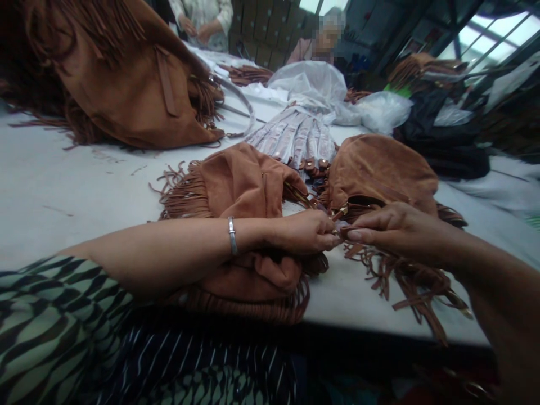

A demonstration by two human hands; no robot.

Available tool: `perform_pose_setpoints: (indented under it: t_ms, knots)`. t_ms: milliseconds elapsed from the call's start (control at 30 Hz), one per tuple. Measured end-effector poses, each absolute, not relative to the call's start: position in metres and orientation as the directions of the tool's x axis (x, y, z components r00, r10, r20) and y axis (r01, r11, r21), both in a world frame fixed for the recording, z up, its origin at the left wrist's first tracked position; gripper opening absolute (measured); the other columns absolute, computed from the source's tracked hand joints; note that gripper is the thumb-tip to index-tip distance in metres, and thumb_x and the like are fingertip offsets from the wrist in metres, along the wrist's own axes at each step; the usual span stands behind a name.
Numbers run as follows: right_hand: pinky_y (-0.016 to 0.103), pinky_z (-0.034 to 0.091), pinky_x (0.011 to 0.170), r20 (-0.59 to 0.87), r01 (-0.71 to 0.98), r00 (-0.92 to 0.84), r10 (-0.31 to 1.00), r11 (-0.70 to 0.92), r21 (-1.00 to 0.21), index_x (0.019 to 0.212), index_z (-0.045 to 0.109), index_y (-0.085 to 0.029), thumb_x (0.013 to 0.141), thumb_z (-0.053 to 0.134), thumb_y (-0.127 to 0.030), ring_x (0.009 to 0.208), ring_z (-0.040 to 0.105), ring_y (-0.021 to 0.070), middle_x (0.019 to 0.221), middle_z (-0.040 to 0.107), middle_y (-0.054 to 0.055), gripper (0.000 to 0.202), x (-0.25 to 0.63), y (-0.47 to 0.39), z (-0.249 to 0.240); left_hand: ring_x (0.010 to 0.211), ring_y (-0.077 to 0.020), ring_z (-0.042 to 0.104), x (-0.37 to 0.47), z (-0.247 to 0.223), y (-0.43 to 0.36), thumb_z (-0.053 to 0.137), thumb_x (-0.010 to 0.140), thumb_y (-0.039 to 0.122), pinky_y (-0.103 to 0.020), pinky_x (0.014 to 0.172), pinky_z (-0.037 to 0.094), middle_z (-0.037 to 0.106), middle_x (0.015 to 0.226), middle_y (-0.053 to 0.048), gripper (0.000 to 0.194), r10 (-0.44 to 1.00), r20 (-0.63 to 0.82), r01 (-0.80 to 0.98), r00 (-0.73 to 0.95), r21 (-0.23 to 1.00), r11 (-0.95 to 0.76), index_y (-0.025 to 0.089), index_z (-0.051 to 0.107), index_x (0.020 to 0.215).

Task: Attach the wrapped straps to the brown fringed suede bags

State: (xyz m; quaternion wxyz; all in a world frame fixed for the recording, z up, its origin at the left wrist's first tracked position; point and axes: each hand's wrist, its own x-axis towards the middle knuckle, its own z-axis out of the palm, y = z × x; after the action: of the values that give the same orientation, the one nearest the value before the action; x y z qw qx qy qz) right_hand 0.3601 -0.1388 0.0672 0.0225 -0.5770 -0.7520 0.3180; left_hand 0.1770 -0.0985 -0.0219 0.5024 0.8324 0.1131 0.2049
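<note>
My left hand [306, 230], with a silver bracelet on its wrist, is closed in a pinch at the side of a brown suede fringed bag [248, 185]. What it grips is mostly hidden by the fingers. Thumb and fingers of my right hand [390, 228] pinch the end of a brown leather strap [346, 229], close to the left fingertips. A gold-coloured metal clasp [341, 212] shows just above both hands. Right behind my right hand lies a second brown suede bag [379, 169], its fringe hanging toward the table's front edge.
Several plastic-wrapped straps [295, 135] fan out behind the bags on the white table [50, 185]. A large brown fringed bag [126, 84] stands at the back left. Clear plastic bags [312, 81] and black material [442, 140] lie farther back. Two people are across the table.
</note>
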Motion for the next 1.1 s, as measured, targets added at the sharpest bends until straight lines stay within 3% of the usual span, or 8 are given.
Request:
perform_pose_setpoints:
  t_ms: [100, 267, 433, 567, 700, 800, 933, 1100]
  knots:
    - [0.024, 0.034, 0.048, -0.586, 0.837, -0.398, 0.706, 0.019, -0.546, 0.064, 0.072, -0.015, 0.073, 0.067, -0.053, 0.049, 0.044, 0.0096, 0.055, 0.056, 0.001, 0.040, 0.363, -0.119, 0.078, 0.049, -0.0052, 0.028, 0.176, -0.023, -0.098, 0.047, 0.084, 0.024, -0.021, 0.051, 0.023, 0.031, 0.051, 0.007, 0.031, 0.359, 0.273, -0.114, 0.892, 0.907, -0.405, 0.015, 0.040, 0.055]
    - [0.022, 0.033, 0.048, -0.683, 0.829, -0.415, 0.601, -0.059, -0.556, 0.060, 0.068, -0.013, 0.071, 0.071, -0.050, 0.051, 0.044, 0.0086, 0.058, 0.054, 0.000, 0.038, 0.363, -0.111, 0.079, 0.049, -0.0063, 0.030, 0.174, -0.021, -0.097, 0.050, 0.084, 0.025, -0.021, 0.050, 0.025, 0.034, 0.050, 0.006, 0.032, 0.350, 0.240, -0.113, 0.905, 0.931, -0.348, 0.015, 0.042, 0.054]
    - [0.021, 0.019, 0.039, -0.537, 0.629, -0.279, 0.796, -0.271, -0.729, 0.068, 0.065, -0.012, 0.074, 0.067, -0.055, 0.039, 0.030, 0.0055, 0.044, 0.041, -0.004, 0.043, 0.371, -0.157, 0.039, 0.050, -0.0069, 0.035, 0.176, -0.022, -0.096, 0.049, 0.084, 0.021, -0.020, 0.052, 0.029, 0.039, 0.050, 0.006, 0.028, 0.324, 0.214, -0.117, 0.922, 0.949, -0.293, 0.012, 0.050, 0.058]
    - [0.020, 0.020, 0.037, -0.409, 0.552, -0.076, 0.909, -0.303, -0.776, 0.080, 0.066, -0.013, 0.076, 0.065, -0.056, 0.037, 0.030, 0.0060, 0.043, 0.040, -0.006, 0.043, 0.379, -0.185, 0.016, 0.055, -0.0081, 0.042, 0.179, -0.027, -0.091, 0.049, 0.087, 0.028, -0.020, 0.056, 0.034, 0.048, 0.057, 0.003, 0.029, 0.302, 0.195, -0.103, 0.933, 0.950, -0.294, 0.009, 0.059, 0.068]
    - [0.021, 0.019, 0.038, -0.446, 0.611, -0.182, 0.876, -0.255, -0.750, 0.071, 0.068, -0.013, 0.074, 0.068, -0.053, 0.040, 0.030, 0.0059, 0.045, 0.041, -0.004, 0.040, 0.373, -0.175, 0.036, 0.056, -0.0081, 0.045, 0.176, -0.023, -0.092, 0.060, 0.080, 0.028, -0.020, 0.055, 0.036, 0.052, 0.061, 0.002, 0.020, 0.215, 0.074, -0.019, 0.974, 0.968, -0.250, 0.009, 0.062, 0.076]
    - [0.022, 0.024, 0.040, -0.467, 0.651, -0.250, 0.848, -0.209, -0.730, 0.059, 0.066, -0.014, 0.072, 0.070, -0.048, 0.044, 0.035, 0.0073, 0.049, 0.047, -0.001, 0.036, 0.363, -0.158, 0.062, 0.053, -0.0078, 0.045, 0.171, -0.018, -0.097, 0.066, 0.075, 0.029, -0.020, 0.051, 0.034, 0.053, 0.058, 0.003, 0.020, 0.208, -0.008, 0.032, 0.978, 0.993, -0.113, 0.010, 0.060, 0.070]
    - [0.022, 0.023, 0.040, -0.401, 0.682, -0.231, 0.887, -0.146, -0.716, 0.059, 0.068, -0.014, 0.069, 0.072, -0.048, 0.043, 0.036, 0.0078, 0.048, 0.049, -0.001, 0.035, 0.353, -0.146, 0.074, 0.051, -0.0050, 0.041, 0.167, -0.016, -0.100, 0.071, 0.069, 0.026, -0.019, 0.051, 0.032, 0.048, 0.054, 0.005, 0.022, 0.405, 0.105, -0.142, 0.908, 0.988, 0.064, 0.010, 0.058, 0.061]
    - [0.022, 0.025, 0.040, -0.125, 0.583, -0.095, 0.988, -0.047, -0.811, 0.076, 0.071, -0.013, 0.075, 0.069, -0.046, 0.043, 0.039, 0.0084, 0.050, 0.049, -0.002, 0.033, 0.342, -0.172, 0.041, 0.054, -0.0046, 0.041, 0.171, -0.017, -0.099, 0.076, 0.062, 0.029, -0.019, 0.055, 0.033, 0.049, 0.055, 0.005, 0.027, 0.560, 0.151, -0.246, 0.815, 0.965, 0.097, 0.008, 0.061, 0.058]
